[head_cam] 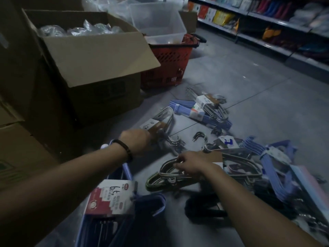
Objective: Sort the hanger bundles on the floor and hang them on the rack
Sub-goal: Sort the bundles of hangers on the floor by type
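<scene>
The wire bundle [172, 179] lies on the floor [249, 97]; my right hand [191, 162] pinches its upper edge, fingers curled tight. My left hand [138, 141] rests on the silver bundle [166, 114] near the box [99, 56]; its fingers are hidden, so I cannot tell its grip.

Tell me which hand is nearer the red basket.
Left. The left hand holds a hanger bundle just below the red basket; the right hand grips wire hangers lower in the view, farther from it.

One open cardboard box [92, 56], one red basket [167, 58], one clear tub [156, 20], hanger bundles [185, 106] too tangled to count.
</scene>
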`<action>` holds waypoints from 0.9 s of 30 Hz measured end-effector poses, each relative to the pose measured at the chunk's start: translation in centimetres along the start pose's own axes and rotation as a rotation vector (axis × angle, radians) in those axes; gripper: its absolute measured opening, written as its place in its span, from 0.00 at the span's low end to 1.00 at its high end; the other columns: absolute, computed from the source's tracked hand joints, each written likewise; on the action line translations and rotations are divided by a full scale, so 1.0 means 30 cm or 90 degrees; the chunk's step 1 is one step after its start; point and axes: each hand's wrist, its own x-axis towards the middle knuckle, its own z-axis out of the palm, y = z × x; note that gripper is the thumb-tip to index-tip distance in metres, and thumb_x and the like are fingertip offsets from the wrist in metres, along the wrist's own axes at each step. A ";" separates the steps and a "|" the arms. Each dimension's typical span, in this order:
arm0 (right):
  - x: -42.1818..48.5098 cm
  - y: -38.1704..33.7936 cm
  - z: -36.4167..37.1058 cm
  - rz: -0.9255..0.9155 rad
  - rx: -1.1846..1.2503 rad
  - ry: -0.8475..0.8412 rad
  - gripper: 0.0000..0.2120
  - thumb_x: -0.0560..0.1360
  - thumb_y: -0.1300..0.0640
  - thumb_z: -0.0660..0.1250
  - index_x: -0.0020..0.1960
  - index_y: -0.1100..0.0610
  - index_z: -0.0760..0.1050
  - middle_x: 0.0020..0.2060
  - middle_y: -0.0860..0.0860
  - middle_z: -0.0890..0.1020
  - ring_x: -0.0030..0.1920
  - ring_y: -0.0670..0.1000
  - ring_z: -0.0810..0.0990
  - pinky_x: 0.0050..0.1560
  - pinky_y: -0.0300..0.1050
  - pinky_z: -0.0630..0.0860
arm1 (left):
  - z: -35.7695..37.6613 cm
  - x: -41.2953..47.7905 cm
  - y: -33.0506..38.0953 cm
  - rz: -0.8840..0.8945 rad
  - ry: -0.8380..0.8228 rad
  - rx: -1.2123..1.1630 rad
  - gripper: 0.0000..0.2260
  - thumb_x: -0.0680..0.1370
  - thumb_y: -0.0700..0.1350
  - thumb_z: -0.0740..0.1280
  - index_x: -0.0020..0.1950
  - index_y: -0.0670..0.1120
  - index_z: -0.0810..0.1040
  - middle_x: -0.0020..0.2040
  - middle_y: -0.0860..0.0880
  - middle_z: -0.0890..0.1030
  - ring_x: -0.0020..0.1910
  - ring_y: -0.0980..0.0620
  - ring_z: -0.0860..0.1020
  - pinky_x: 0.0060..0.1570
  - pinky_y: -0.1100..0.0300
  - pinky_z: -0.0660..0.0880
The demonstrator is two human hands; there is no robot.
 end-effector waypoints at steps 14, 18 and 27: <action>-0.158 0.378 0.106 0.309 0.202 0.131 0.12 0.74 0.48 0.75 0.47 0.52 0.74 0.45 0.50 0.80 0.44 0.50 0.79 0.42 0.46 0.76 | 0.368 0.194 0.311 0.079 -0.092 -0.197 0.13 0.82 0.51 0.66 0.65 0.49 0.75 0.64 0.43 0.80 0.60 0.38 0.81 0.56 0.48 0.78; -0.176 0.390 0.209 0.411 0.455 0.223 0.16 0.73 0.43 0.74 0.48 0.53 0.73 0.47 0.52 0.83 0.46 0.56 0.84 0.45 0.57 0.85 | 0.437 0.201 0.347 0.129 -0.130 -0.121 0.15 0.83 0.55 0.63 0.65 0.49 0.79 0.62 0.45 0.82 0.58 0.43 0.82 0.55 0.51 0.80; -0.249 0.434 0.260 0.473 1.057 0.475 0.33 0.69 0.46 0.80 0.69 0.58 0.74 0.51 0.57 0.87 0.48 0.59 0.87 0.40 0.52 0.83 | 0.422 0.194 0.463 0.177 -0.129 -0.246 0.23 0.82 0.63 0.60 0.57 0.45 0.83 0.55 0.44 0.85 0.54 0.43 0.82 0.54 0.53 0.80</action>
